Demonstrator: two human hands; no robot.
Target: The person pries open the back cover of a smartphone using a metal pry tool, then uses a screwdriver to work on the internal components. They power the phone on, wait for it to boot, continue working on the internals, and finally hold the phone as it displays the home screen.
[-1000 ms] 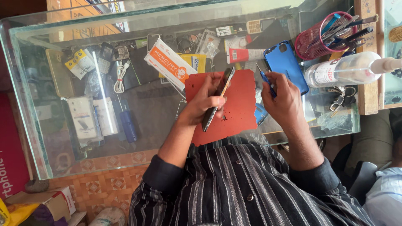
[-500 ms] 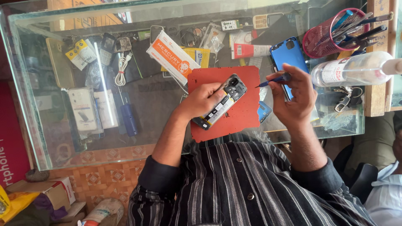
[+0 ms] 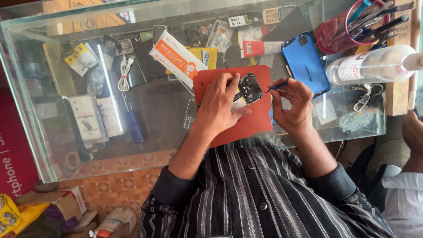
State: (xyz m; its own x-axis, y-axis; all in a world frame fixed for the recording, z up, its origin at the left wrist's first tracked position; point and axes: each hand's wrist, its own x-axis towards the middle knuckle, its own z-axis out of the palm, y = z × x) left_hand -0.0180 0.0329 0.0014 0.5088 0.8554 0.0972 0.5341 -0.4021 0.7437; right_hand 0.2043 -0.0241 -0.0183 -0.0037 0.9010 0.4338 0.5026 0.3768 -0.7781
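An opened black phone with its back removed and its insides showing lies on a red work mat on the glass counter. My left hand rests on the phone's lower end and grips it against the mat. My right hand is just to the phone's right, pinching a thin blue-handled tool whose tip points at the phone's edge.
A blue phone back cover lies right of the mat. Further right are a clear plastic bottle on its side and a pink mesh tool holder. An orange and white box lies left. Another person's sleeve is at the right edge.
My left hand has turned the phone from edge-on to lying open-side up on the mat. My right hand has brought the blue tool in close to the phone.
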